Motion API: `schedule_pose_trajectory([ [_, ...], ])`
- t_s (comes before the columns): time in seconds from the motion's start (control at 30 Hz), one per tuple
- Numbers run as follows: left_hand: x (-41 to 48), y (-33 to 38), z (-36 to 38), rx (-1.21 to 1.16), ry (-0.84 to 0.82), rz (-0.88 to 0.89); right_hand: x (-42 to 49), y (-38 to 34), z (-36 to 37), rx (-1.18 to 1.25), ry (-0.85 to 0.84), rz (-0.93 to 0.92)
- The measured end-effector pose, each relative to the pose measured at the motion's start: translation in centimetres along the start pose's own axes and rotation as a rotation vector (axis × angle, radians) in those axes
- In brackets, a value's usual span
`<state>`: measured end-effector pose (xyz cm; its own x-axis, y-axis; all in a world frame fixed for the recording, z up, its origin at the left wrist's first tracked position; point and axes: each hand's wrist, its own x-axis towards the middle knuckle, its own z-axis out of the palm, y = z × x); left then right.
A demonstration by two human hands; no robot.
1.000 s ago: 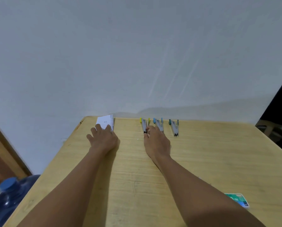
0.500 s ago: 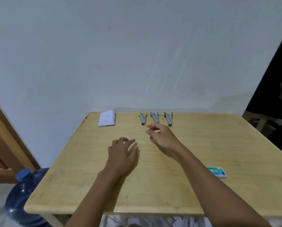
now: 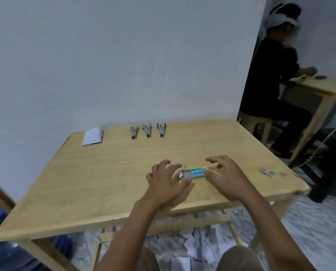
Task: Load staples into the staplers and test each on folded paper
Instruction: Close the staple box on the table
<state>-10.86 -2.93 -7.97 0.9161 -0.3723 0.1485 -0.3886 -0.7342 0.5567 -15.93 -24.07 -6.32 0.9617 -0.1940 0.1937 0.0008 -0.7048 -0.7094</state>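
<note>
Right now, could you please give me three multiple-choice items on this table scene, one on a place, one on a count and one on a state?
1. Where does the folded paper lie?
A. at the far left of the table, left of the staplers
B. between the two hands
C. on the staple box

2. How many staplers stand in the row by the wall?
A. two
B. three
C. five

3. In what state is the staple box?
A. sealed shut
C. crushed flat
B. slid partly open, its tray showing at the left end

Answers: 1 A, the paper sits by the far left corner. 2 B, a yellow-trimmed stapler, a blue-trimmed stapler and a teal-trimmed stapler are there. 3 B, the tray juts out toward the left hand, while the right hand is at the sleeve end.
</note>
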Motion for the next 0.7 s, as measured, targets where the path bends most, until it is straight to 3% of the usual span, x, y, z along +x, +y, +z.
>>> schedule_pose_trajectory([
  [0.1,-0.3,0.1,0.6,0.027,0.022,0.0,0.0,1.5,0.0,-0.11,-0.105,0.011],
  [0.37,-0.5,-0.1,0.9,-0.012,0.108,0.013,1.1,2.4,1.4,-0.344,-0.114,-0.031],
  [0.7,0.5,1.0,1.1,0.023,0.077,0.019,1.1,2.9,1.8,-0.326,-0.073,-0.072],
])
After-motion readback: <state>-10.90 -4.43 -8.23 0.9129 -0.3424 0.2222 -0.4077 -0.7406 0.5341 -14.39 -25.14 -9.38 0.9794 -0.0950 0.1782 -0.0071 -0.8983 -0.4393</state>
